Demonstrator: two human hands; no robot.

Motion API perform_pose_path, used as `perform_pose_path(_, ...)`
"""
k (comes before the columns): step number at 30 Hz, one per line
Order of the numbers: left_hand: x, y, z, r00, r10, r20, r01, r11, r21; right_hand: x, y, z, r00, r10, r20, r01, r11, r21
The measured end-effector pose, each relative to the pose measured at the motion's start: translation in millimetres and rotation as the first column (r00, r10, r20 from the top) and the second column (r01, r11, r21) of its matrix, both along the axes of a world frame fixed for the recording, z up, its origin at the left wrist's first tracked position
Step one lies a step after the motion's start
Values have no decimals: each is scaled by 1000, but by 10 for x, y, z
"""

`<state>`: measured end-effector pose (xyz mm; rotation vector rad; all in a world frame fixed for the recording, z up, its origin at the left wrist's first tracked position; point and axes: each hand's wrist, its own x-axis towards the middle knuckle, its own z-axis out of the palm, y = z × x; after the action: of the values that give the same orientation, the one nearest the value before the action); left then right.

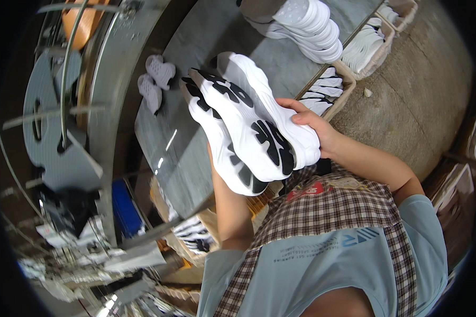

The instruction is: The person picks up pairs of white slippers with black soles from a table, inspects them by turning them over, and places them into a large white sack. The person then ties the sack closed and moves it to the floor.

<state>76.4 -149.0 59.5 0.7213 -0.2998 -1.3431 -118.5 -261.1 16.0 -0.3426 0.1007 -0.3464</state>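
Note:
Three white shoe soles (238,119) with black tread pads are held together in a slanted stack above the grey table (188,166). My right hand (316,128) grips the stack's right side near the lower end, thumb and fingers closed on the outer sole. Behind the left side of the stack, only a sliver of my left hand (212,158) shows; it supports the soles, and its fingers are hidden. Farther back on the table lies a pair of small whitish perforated shoe-like pieces (156,80), apart from my hands.
A fanned stack of white soles (313,30) lies at the table's far end. Bins (349,87) of soles line its right edge, and another bin (209,224) stands at the near left. A metal-edged machine (103,105) and blue crate (126,208) are to the left.

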Motion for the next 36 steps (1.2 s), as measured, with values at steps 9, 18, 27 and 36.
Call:
perform_pose_path(9,587,-276,12,948,-232,-217,209,970,-123,432,96,-219,930,-155,333,45,948,314)
perform_pose_path(18,627,-389,174,874,-485,-26,472,860,-195,387,240,-493,947,-306,98,229,858,459)
perform_pose_path(27,506,-337,89,897,-426,-120,395,893,-218,279,247,-531,926,-359,118,275,853,444)
perform_pose_path(36,514,-815,199,891,-209,402,121,965,233,299,-87,-452,962,-264,74,223,910,350)
